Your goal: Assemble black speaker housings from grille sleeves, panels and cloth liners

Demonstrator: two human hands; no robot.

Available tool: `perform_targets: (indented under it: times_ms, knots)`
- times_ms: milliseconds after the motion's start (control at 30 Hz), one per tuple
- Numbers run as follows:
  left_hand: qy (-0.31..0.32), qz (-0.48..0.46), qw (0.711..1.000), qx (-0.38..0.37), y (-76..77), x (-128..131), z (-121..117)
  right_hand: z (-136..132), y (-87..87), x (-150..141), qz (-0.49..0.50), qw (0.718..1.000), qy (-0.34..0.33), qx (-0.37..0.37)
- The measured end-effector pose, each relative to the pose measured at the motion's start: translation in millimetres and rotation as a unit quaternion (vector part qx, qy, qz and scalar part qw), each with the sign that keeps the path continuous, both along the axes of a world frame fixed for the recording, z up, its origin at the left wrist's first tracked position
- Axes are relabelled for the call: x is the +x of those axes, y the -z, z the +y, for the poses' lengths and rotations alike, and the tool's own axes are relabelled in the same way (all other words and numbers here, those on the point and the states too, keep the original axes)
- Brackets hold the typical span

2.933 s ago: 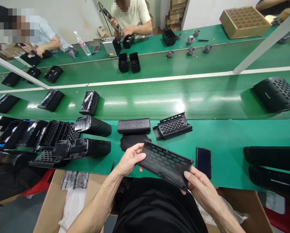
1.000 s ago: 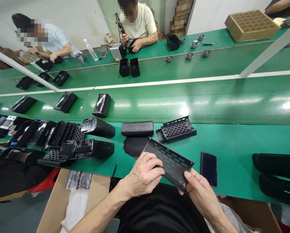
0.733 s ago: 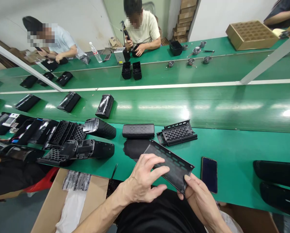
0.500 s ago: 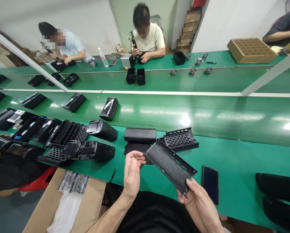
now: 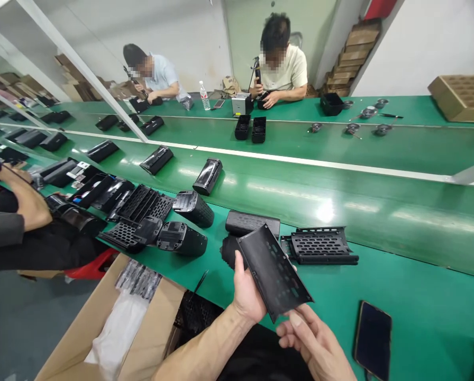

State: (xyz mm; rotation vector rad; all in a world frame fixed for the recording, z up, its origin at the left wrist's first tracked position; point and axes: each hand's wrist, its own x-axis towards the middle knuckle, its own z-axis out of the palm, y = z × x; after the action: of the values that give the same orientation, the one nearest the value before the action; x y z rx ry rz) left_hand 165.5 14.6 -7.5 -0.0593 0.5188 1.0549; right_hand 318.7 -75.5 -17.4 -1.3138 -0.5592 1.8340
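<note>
One neighbour's arm: far left of phone, bent, dark-sleeved above the elbow.
Red stool: well left of phone.
Carton: left of phone, below the edge of bench, holding white bag.
Loose grilles: well left of phone, crowded in a row.
Capped cases: two, left of phone, beside the grilles.
Belt cases: three, beyond and left of phone, spaced apart.
Cloth: black, left of phone, partly hidden.
Left hand: left of phone, palm up, pinching panel across its width, thumb at left edge.
Panel: beyond and left of phone, raised over bench, tilted, hollow face up, slots along right side.
Long case: beyond and left of phone, partly behind panel.
Right hand: just left of phone, curled, near panel's lower end; cannot tell whether touching or pinching.
Grille stack: beyond and left of phone.
Phone: flat on bench, dark-screened.
</note>
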Motion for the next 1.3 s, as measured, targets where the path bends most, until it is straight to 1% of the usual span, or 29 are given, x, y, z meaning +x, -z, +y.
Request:
perform_targets:
  times_ms: [67, 100, 167, 200, 267, 300, 367, 433, 567, 667, 833, 900, 1067, 1133, 1300]
  knots:
    - [-0.004, -0.015, 1.0, -0.005, 1.7, -7, 2, -7, -0.8, 13, -0.1, 0.995, -0.03, 0.002]
    - [-0.005, -0.02, 1.0, -0.009, 2.9, -9, 3, -10, -4.5, 18, -0.154, 0.987, -0.042, 0.018]
    - [-0.004, -0.024, 1.0, -0.011, 5.0, -13, 3, -11, -17.6, 21, -0.237, 0.964, -0.071, 0.095]
    - [-0.002, -0.021, 1.0, -0.011, 5.7, -14, 2, -9, -25.8, 18, -0.258, 0.951, -0.085, 0.145]
    - [0.004, -0.014, 1.0, -0.011, 5.8, -14, 1, 0, -40.3, 4, -0.263, 0.93, -0.114, 0.231]
    - [0.013, -0.011, 1.0, -0.014, 5.4, -14, 0, 5, -44.9, -6, -0.261, 0.922, -0.122, 0.26]
    - [0.042, -0.003, 0.999, -0.027, 3.9, -14, -2, 17, -47.2, -24, -0.269, 0.91, -0.131, 0.286]
    - [0.057, 0.001, 0.998, -0.039, 2.8, -13, -4, 25, -42.4, -37, -0.289, 0.904, -0.129, 0.289]
    - [0.038, -0.007, 0.998, -0.052, 3.0, -13, -6, 27, -31.9, -42, -0.305, 0.899, -0.146, 0.278]
    - [0.045, -0.014, 0.997, -0.054, 2.9, -13, -5, 26, -32.4, -40, -0.321, 0.888, -0.171, 0.283]
    - [0.074, -0.006, 0.995, -0.06, 2.0, -14, -5, 29, -35.5, -40, -0.363, 0.862, -0.209, 0.284]
    - [0.061, -0.002, 0.996, -0.062, 2.9, -14, -5, 29, -33.8, -40, -0.373, 0.856, -0.214, 0.287]
    - [-0.017, 0.022, 0.997, -0.078, 6.9, -11, -4, 25, -26.3, -34, -0.385, 0.852, -0.21, 0.284]
    - [-0.025, 0.031, 0.996, -0.081, 7.8, -10, -4, 23, -24.0, -32, -0.388, 0.852, -0.213, 0.28]
    - [-0.016, 0.051, 0.996, -0.078, 6.7, -8, -3, 23, -18.4, -29, -0.405, 0.844, -0.219, 0.275]
